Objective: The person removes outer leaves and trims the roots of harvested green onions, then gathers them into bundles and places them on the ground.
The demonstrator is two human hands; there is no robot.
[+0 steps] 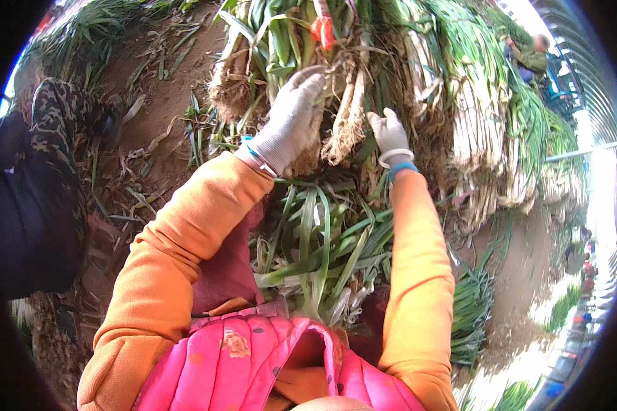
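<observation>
My left hand (297,117), in a pale knit glove, reaches over a pile of large green onions, its fingertips by a dry, tangled root end. Its palm side is hidden, so a grip cannot be made out. Just right of it, a few white green onion stalks (347,115) lie with their hairy roots towards me. My right hand (389,132), gloved too, is beside those roots with thumb and fingers apart and nothing visible between them. Beyond the hands, a red tie (323,32) shows among the leafy stalks. Loose green leaves (319,246) lie between my forearms.
Stacked green onion bundles (475,118) run along the right. Soil (159,103) strewn with leaf scraps lies to the left, near a person's camouflage trouser leg (56,118). Another person (532,59) is at the far right, under a curved, ribbed roof (591,77).
</observation>
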